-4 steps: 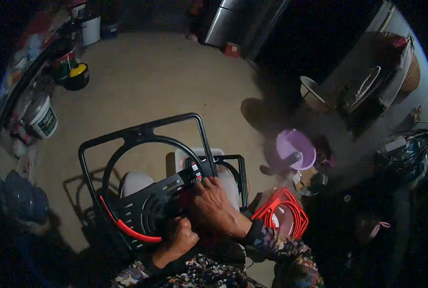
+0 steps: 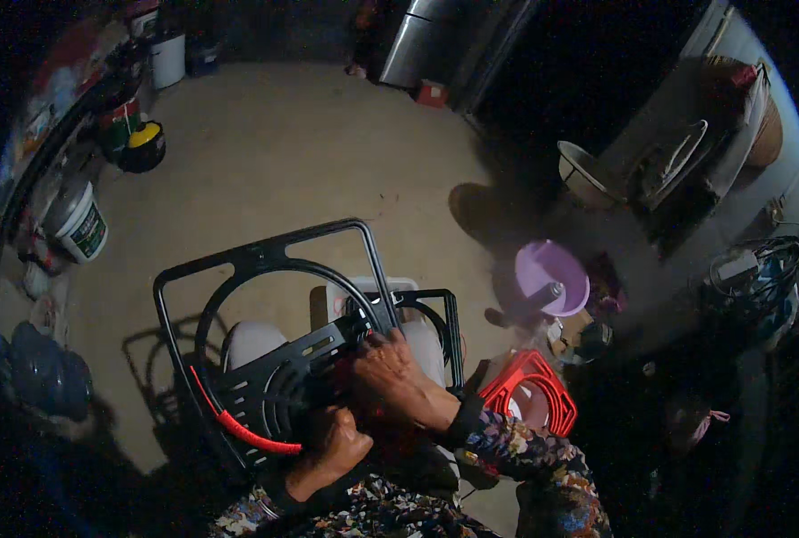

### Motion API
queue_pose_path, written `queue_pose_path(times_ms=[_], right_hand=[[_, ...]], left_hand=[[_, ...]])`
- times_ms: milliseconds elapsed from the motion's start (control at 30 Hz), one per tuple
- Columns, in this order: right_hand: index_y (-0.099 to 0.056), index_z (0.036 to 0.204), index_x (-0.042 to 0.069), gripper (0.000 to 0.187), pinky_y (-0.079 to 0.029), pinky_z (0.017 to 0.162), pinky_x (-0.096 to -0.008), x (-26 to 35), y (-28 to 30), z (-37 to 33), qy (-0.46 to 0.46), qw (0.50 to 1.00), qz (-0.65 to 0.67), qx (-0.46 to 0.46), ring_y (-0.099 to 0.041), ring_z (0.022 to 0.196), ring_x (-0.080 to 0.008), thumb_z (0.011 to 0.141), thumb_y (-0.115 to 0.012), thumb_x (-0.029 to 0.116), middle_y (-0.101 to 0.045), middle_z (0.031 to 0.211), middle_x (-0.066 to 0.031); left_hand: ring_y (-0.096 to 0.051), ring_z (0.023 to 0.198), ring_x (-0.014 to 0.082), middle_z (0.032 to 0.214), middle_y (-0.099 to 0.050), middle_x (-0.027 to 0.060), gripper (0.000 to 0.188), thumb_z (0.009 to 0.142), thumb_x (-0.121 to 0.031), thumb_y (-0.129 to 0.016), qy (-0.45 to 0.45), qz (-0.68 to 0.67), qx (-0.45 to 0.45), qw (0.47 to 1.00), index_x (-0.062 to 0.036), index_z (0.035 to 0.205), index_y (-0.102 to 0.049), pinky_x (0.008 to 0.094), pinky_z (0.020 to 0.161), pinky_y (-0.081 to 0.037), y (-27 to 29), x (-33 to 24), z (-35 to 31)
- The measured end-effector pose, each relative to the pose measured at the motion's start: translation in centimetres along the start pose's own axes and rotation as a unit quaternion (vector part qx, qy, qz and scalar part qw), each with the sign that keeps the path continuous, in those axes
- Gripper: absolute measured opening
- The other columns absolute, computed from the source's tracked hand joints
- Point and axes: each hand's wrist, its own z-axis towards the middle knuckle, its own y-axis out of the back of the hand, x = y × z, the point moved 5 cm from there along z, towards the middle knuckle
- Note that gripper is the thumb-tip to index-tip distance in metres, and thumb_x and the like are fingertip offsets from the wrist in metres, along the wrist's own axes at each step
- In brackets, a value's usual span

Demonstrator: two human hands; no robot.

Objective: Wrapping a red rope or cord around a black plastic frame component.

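Across my lap lies a black plastic frame (image 2: 285,351) with a large ring-shaped opening and a slotted middle panel. A curved red strip (image 2: 254,438) runs along its near left side. My right hand (image 2: 394,375) has its fingers bent down on the frame's right part, and its fingertips are partly hidden. Close to the near edge, my left hand (image 2: 338,448) is closed in a fist with the thumb uppermost; what it holds is lost in shadow. Beyond the frame, between my knees, a white container (image 2: 341,291) shows in part. A second black frame (image 2: 453,336) stands beside my right knee.
Red plastic frames (image 2: 529,387) are stacked at my right, with a purple basin (image 2: 552,269) beyond them. A pale basin (image 2: 586,175) leans farther right. Along the left wall are a white bucket (image 2: 84,229), a dark pot with a yellow top (image 2: 144,148) and dark bags (image 2: 48,369).
The black frame has shifted slightly right and nearer. My right hand has moved a little left, still on the frame, while my left hand keeps its place.
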Motion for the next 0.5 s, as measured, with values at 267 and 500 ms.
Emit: queue_pose_path(times_ms=[267, 500], right_hand=[[-0.061, 0.094, 0.002, 0.018, -0.048, 0.075, -0.0307, -3.8, -0.3, 1.0, -0.415, 0.763, 0.49, -0.077, -0.059, 0.085, -0.0165, 0.083, -0.06, 0.016, -0.059, 0.09, -0.0043], [-0.055, 0.121, 0.003, 0.044, -0.043, 0.09, -0.028, -3.1, 6.2, -1.4, -0.416, 0.39, 0.793, -0.215, -0.056, 0.099, -0.0173, 0.084, -0.056, 0.027, -0.06, 0.112, -0.0081]], left_hand=[[-0.051, 0.074, 0.0388, 0.074, -0.051, 0.0206, 0.021, 0.067, -0.004, -0.06, 0.0, 0.011, -0.043, 0.999, 0.0035, 0.085, -0.056, 0.0473, 0.072, -0.042, -0.9, 0.0, -0.5], [-0.058, 0.058, 0.0326, 0.063, -0.057, 0.0192, 0.01, 0.08, -0.009, -0.059, -0.119, -0.085, -0.16, 0.976, -0.0007, 0.076, -0.06, 0.0404, 0.055, -0.044, 2.3, -3.9, 1.9]])
